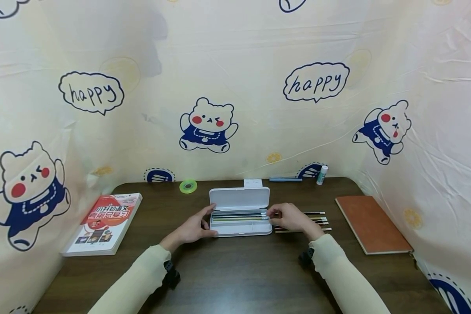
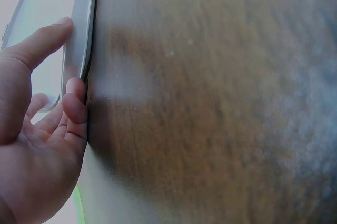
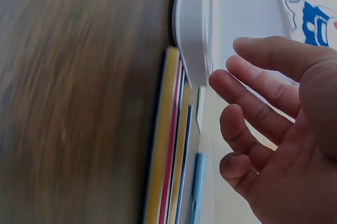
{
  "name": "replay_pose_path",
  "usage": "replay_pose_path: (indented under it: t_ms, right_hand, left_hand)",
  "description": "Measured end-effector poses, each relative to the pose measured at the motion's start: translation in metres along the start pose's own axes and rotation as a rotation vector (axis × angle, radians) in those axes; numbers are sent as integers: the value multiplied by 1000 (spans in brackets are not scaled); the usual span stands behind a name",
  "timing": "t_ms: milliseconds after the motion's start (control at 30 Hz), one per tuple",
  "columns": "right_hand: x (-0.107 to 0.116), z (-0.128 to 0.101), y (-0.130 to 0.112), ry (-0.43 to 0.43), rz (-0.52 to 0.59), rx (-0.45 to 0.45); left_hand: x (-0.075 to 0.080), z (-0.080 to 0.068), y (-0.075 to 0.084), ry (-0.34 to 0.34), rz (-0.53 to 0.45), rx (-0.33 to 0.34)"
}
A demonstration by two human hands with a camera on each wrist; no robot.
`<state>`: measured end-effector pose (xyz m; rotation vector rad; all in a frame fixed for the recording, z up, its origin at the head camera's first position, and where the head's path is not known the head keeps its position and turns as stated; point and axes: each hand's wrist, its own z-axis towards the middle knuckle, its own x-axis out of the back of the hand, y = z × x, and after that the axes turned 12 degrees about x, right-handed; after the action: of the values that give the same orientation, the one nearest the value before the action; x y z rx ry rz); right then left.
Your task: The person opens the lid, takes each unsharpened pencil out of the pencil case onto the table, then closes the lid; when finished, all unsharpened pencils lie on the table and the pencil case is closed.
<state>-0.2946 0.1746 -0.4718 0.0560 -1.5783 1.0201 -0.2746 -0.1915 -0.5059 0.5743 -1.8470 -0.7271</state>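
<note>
Bear-print cloth walls around a dark desk (image 1: 235,270). Mid-desk, the open pencil case (image 1: 240,216) lies lengthwise left-right; left hand (image 1: 194,229) steadies its left end, right hand (image 1: 292,218), fingers relaxed, hovers over loose pencils (image 1: 318,220) just right.

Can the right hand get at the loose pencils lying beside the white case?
Probably yes: the right hand hovers right over the pencils, which lie uncovered on the table beside the open case.
</note>
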Motion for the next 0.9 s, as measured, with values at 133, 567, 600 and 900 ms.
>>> replay_pose_path:
  t_ms: [133, 567, 600, 900]
  right_hand:
    - [-5, 8, -4, -1, -8, 12]
    - [-21, 25, -2, -77, -73, 27]
    - [-21, 26, -2, -76, -84, 41]
    - [-23, 32, -3, -89, -99, 64]
  left_hand:
    - [-1, 0, -1, 2, -1, -9]
    - [-2, -2, 0, 10, -4, 13]
    - [-2, -2, 0, 10, -3, 11]
    - [-1, 0, 0, 10, -1, 10]
